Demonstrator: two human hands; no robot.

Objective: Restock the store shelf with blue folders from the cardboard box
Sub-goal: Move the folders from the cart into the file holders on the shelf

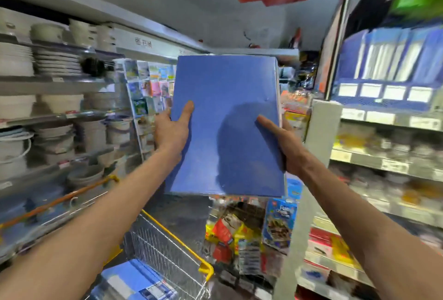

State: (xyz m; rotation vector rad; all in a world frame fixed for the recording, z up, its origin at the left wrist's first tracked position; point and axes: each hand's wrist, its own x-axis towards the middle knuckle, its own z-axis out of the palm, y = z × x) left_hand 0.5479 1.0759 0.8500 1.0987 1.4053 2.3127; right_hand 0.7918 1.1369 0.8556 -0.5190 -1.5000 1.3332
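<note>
Fingers (185, 112) of left hand (171, 131) and right hand (288, 148) clasp the blue folders (225, 83).

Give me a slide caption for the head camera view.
In a store aisle, the left hand and right hand hold a stack of blue folders, wire cart below.

Both arms stretched forward and up, left hand (171, 129) and right hand (285, 146) gripping, thumbs laid flat

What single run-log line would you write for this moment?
phase: carry | left hand: grips blue folder pack, left edge | right hand: grips right edge | pack: raised, not shelved
</note>
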